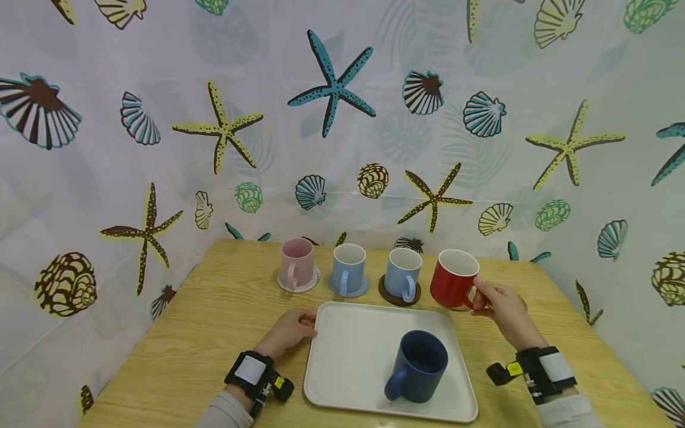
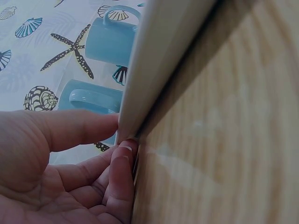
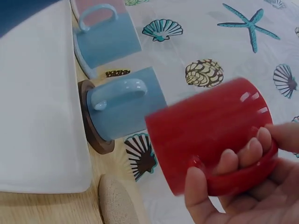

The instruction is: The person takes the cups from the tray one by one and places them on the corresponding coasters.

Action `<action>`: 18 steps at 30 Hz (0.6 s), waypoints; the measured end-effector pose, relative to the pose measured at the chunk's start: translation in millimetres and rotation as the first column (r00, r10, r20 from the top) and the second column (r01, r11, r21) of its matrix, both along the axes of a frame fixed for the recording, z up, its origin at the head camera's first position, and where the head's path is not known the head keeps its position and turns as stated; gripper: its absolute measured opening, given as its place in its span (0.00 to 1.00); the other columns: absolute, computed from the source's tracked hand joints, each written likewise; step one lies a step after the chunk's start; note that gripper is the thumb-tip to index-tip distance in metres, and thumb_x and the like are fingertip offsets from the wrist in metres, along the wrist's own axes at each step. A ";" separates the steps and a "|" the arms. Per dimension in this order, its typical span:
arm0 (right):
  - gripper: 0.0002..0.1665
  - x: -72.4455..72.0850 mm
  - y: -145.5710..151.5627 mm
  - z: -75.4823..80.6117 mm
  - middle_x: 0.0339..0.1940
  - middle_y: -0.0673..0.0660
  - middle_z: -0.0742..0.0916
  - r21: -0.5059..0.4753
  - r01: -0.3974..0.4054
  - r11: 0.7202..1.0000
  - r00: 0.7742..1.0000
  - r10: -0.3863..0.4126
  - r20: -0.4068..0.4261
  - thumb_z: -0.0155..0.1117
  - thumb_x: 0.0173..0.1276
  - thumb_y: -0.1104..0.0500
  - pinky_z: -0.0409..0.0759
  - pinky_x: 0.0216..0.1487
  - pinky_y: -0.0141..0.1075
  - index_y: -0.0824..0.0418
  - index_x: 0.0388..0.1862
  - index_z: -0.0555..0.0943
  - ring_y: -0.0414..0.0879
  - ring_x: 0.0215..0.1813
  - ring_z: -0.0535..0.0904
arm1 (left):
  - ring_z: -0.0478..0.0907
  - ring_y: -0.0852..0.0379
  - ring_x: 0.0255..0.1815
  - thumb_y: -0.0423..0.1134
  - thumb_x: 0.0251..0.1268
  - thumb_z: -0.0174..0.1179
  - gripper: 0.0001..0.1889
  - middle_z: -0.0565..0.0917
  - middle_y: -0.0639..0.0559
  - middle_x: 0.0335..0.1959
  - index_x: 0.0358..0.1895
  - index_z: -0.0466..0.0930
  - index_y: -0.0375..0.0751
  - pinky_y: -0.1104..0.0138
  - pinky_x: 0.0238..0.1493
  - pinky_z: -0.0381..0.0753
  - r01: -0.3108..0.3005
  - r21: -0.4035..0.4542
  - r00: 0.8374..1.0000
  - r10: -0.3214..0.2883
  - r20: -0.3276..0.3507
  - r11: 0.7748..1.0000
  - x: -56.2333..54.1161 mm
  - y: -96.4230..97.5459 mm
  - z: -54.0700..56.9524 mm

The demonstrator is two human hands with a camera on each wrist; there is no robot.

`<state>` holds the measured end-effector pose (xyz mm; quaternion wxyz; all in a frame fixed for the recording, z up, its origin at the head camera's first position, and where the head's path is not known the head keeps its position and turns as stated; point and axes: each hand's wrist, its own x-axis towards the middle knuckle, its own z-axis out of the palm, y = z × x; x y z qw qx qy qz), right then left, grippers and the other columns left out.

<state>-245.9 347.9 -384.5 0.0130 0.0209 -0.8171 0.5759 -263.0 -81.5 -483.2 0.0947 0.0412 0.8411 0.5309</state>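
My right hand (image 1: 502, 309) grips a red mug (image 1: 452, 280) by its handle, fingers through the loop. In the right wrist view the mug is lifted off a beige coaster (image 3: 117, 203), with a gap between its base and the coaster. My left hand (image 1: 289, 333) pinches the left edge of a white tray (image 1: 348, 356), thumb at the rim and fingertips at the underside, as the left wrist view shows. On the tray's right half stands a dark blue mug (image 1: 420, 368), upright, its handle pointing to the front left.
Behind the tray stand a pink mug (image 1: 297, 261) on a white coaster (image 1: 307, 285), a light blue mug (image 1: 349, 267) on a blue coaster (image 1: 336, 286), and another light blue mug (image 1: 402, 270) on a brown coaster (image 1: 386, 291). A shell-patterned curtain (image 1: 267, 148) borders the wooden table (image 1: 176, 356).
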 end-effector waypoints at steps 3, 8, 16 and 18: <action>0.29 -11.0 1.0 -1.3 0.24 0.49 0.77 0.002 0.080 0.997 0.997 -0.080 0.004 0.46 0.76 0.41 0.82 0.42 0.32 0.62 0.28 0.75 0.43 0.35 0.75 | 0.76 0.55 0.40 0.29 0.58 0.63 0.19 0.82 0.43 0.42 0.54 0.77 0.28 0.65 0.42 0.76 0.004 -0.001 1.000 -0.004 0.003 1.000 0.5 -0.4 0.3; 0.29 -33.8 2.7 -15.3 0.23 0.49 0.78 -0.039 0.225 0.974 0.974 -0.225 0.012 0.48 0.75 0.40 0.83 0.40 0.33 0.64 0.29 0.76 0.43 0.33 0.76 | 0.76 0.55 0.40 0.29 0.58 0.63 0.19 0.82 0.43 0.42 0.53 0.78 0.29 0.65 0.42 0.76 -0.001 0.001 1.000 0.001 0.006 1.000 0.8 -0.3 0.5; 0.24 -55.4 -0.4 -34.0 0.20 0.46 0.79 -0.140 0.368 0.919 0.929 -0.357 0.099 0.50 0.75 0.43 0.84 0.37 0.33 0.59 0.27 0.78 0.38 0.28 0.76 | 0.76 0.55 0.41 0.29 0.58 0.63 0.19 0.82 0.43 0.42 0.54 0.78 0.29 0.65 0.43 0.76 0.003 -0.004 1.000 -0.003 0.009 1.000 0.5 -0.2 2.2; 0.24 -57.8 -1.6 -37.0 0.20 0.46 0.79 -0.146 0.386 0.911 0.921 -0.373 0.109 0.51 0.75 0.44 0.84 0.37 0.34 0.60 0.28 0.79 0.38 0.27 0.77 | 0.76 0.55 0.41 0.29 0.58 0.63 0.18 0.82 0.43 0.42 0.53 0.78 0.29 0.65 0.43 0.76 0.001 -0.008 1.000 -0.001 0.003 1.000 0.4 -0.1 2.0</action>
